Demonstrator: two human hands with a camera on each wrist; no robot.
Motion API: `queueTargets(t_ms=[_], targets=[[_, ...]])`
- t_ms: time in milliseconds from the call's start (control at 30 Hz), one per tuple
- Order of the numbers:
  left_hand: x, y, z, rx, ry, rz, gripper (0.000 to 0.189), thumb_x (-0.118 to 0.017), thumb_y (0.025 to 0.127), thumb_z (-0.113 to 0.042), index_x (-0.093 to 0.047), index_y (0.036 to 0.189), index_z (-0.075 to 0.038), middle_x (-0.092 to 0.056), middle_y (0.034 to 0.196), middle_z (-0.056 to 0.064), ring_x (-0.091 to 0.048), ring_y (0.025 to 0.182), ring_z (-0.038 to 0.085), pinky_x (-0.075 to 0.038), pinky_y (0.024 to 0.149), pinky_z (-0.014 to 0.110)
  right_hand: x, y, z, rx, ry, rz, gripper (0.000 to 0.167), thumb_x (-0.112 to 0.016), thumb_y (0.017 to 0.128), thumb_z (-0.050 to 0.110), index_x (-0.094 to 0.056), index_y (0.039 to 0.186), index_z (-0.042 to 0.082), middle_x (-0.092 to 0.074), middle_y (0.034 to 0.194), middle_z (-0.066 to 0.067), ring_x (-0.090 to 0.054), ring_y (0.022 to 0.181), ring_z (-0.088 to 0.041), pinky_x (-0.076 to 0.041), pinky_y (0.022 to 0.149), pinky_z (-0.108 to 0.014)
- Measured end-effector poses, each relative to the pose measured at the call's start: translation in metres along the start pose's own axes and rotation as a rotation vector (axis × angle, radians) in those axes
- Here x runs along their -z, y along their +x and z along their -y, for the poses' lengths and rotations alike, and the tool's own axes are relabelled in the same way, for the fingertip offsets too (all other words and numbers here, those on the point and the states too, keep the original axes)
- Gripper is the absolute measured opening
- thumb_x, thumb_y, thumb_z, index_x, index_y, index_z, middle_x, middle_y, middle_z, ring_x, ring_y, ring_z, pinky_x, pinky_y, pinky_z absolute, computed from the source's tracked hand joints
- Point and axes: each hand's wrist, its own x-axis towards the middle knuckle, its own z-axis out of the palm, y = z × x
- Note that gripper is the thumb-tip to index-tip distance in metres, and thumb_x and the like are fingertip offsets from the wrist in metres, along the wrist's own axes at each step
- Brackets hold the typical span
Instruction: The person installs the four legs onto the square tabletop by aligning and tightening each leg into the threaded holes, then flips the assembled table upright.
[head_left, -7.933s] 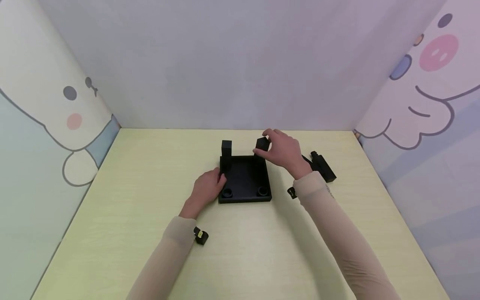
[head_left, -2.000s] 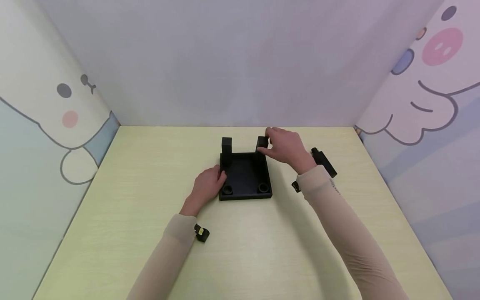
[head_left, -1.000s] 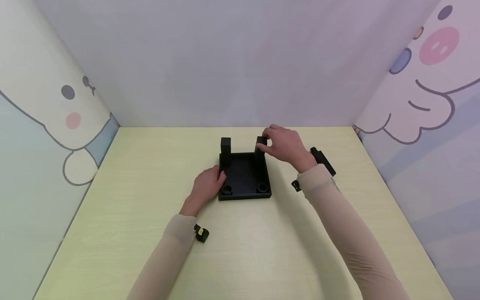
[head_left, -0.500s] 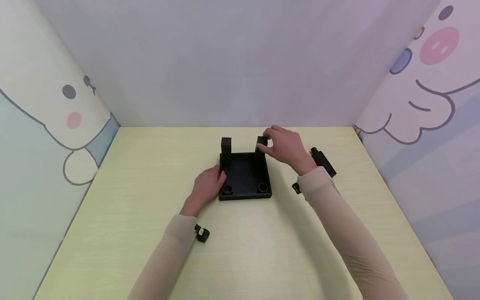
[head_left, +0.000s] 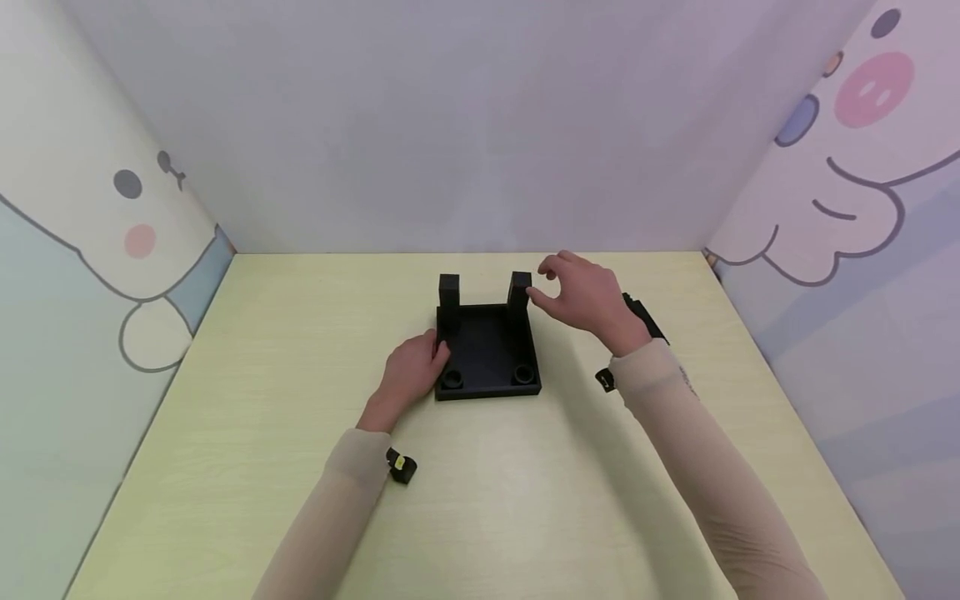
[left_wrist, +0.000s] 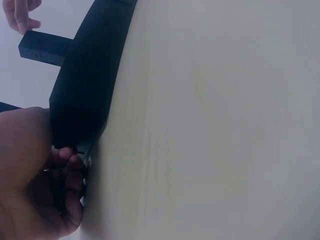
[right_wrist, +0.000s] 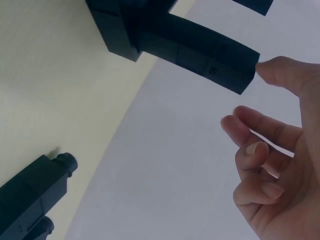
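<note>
A black, square-sided, plastic-looking post stood upright in its corner

The right hand was spread beside the post's top, its thumb well apart from the loosely curved fingers, holding nothing. Whether the thumb touched the post or stopped just beside it, I couldn't tell. The post rose from the 1 o'clock corner of a shallow, square, black, plastic-looking tray. The left hand gripped the tray's 9 o'clock side, thumb over the rim, fingers curled low at the outer edge.

A matching black square-sided post stood at 11 o'clock. At 7 and 5 o'clock sat two black ring-shaped sockets with nothing standing in them. Farther out, between 2 and 3 o'clock, two loose black blocks with round pegs lay on the pale, wood-grained table, partly hidden from overhead by the right arm.

The knack, I judged, was in keeping the tray flat and still with the left hand while the right held a post square to its corner, pressing or turning without tilt. A gentle wobble at the top seemed the best check for a loose seat.
</note>
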Motion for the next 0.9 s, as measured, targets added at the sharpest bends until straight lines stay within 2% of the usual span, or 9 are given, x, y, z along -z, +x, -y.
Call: queueTargets(t_ms=[333, 733, 900], targets=[[0.002, -0.002, 0.004, 0.008, -0.003, -0.007, 0.029, -0.044, 0.102, -0.03, -0.048, 0.082, -0.01, -0.047, 0.068, 0.003, -0.046, 0.06, 0.019, -0.03, 0.053, 0.03, -0.009, -0.02, -0.033, -0.099, -0.01, 0.051, 0.035, -0.062, 0.096, 0.039, -0.067, 0.118, 0.012, -0.07, 0.115, -0.009, -0.069, 0.087, -0.027, -0.053, 0.068, -0.047], [0.003, -0.007, 0.004, 0.009, -0.011, -0.006, 0.028, -0.045, 0.103, -0.029, -0.049, 0.082, -0.011, -0.048, 0.069, 0.003, -0.046, 0.06, 0.019, -0.03, 0.053, 0.029, -0.026, -0.047, -0.085, -0.251, 0.0, 0.164, 0.041, -0.06, 0.097, 0.037, -0.065, 0.124, 0.006, -0.069, 0.123, -0.017, -0.069, 0.1, -0.037, -0.053, 0.072, -0.057], [0.002, -0.006, 0.004, 0.008, -0.009, -0.007, 0.028, -0.045, 0.103, -0.03, -0.049, 0.083, -0.011, -0.048, 0.069, 0.003, -0.046, 0.059, 0.019, -0.03, 0.053, 0.029, -0.031, -0.055, -0.1, -0.28, -0.007, 0.196, 0.043, -0.06, 0.097, 0.036, -0.064, 0.127, 0.005, -0.067, 0.126, -0.02, -0.069, 0.103, -0.039, -0.054, 0.074, -0.058]])
